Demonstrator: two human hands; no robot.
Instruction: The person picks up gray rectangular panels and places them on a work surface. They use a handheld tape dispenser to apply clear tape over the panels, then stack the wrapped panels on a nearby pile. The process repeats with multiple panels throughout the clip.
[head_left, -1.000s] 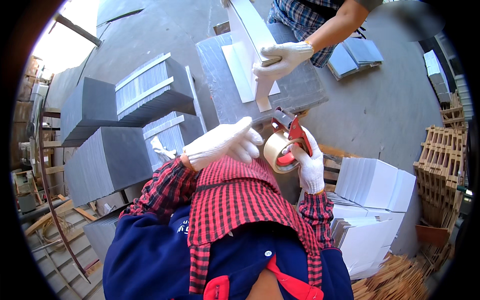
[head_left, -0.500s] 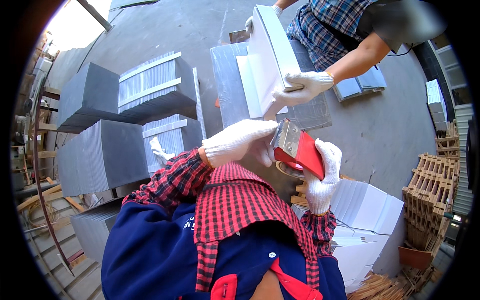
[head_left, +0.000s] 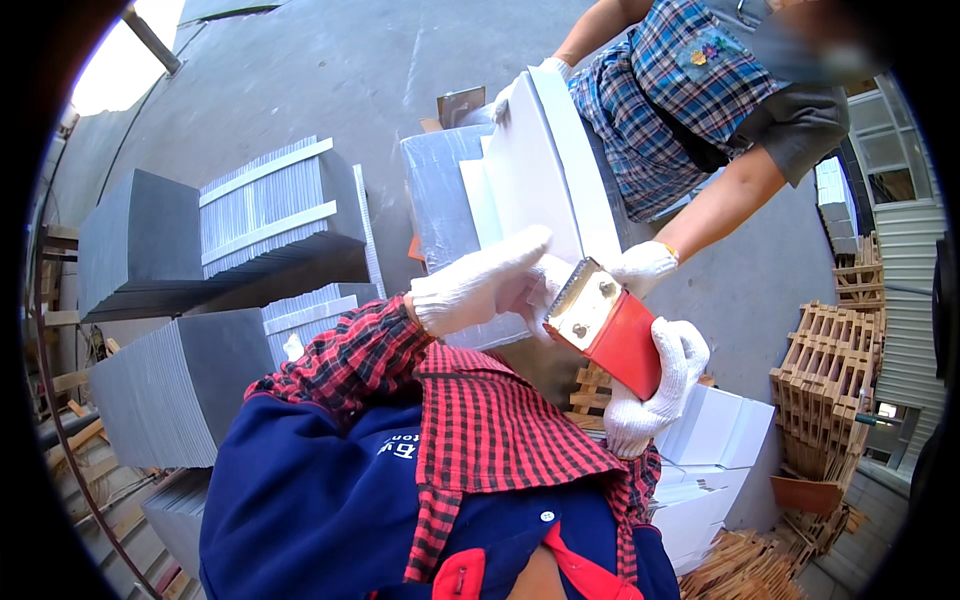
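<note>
My right hand (head_left: 670,375), in a white knit glove, grips a red tape dispenser (head_left: 625,345) with a metal plate and a toothed cutting edge. Close to that edge is my left hand (head_left: 485,285), also gloved, its fingers stretched out and apart; whether it touches any tape is hidden. Just beyond both hands, a co-worker's gloved hand (head_left: 645,265) steadies the near end of a long white box (head_left: 535,170). The box stands on edge over a stack wrapped in clear plastic (head_left: 432,180).
Grey panel stacks (head_left: 240,375) with white strapping stand on the left. White boxes (head_left: 715,425) are piled at my right, near wooden pallets (head_left: 825,375). The co-worker in a checked apron (head_left: 640,140) stands across from me.
The tape dispenser has come slightly nearer and turned its metal plate further into view. The co-worker's box has tilted and shifted a little right, its near end closer to my hands.
</note>
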